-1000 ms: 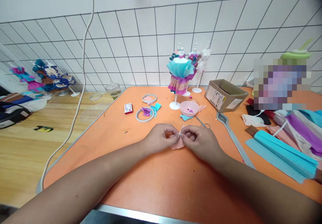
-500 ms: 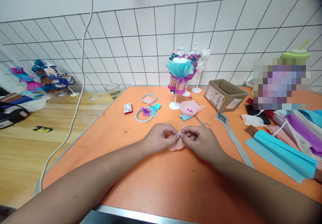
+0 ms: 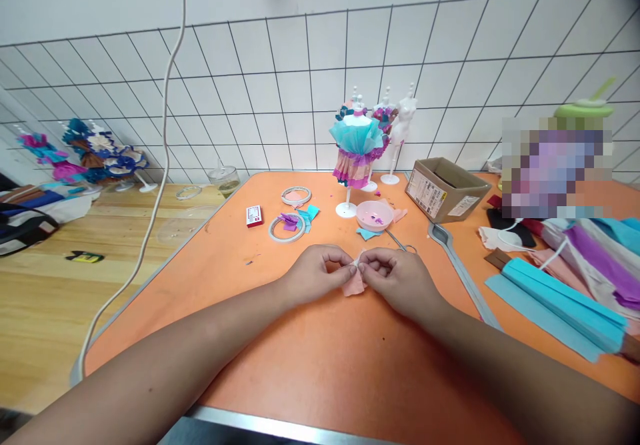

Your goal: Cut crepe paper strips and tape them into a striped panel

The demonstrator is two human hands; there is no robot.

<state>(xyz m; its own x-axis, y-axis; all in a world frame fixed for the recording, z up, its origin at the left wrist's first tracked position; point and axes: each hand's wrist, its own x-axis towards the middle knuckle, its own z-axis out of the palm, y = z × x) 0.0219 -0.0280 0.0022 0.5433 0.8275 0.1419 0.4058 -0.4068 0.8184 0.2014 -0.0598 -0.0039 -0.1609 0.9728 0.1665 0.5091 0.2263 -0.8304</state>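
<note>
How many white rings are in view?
3: near ring and far ring on the orange table, third ring on the wooden table beside the cup. The box could hide more.

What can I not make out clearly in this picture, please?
In the head view:
Pinched part of the pink piece: covered by the left hand and right hand.
Handle end of the scissors: partly behind the right hand.
Floor of the cardboard box: hidden by its walls.
Body of the green-lidded container: blurred by pixels.
</note>
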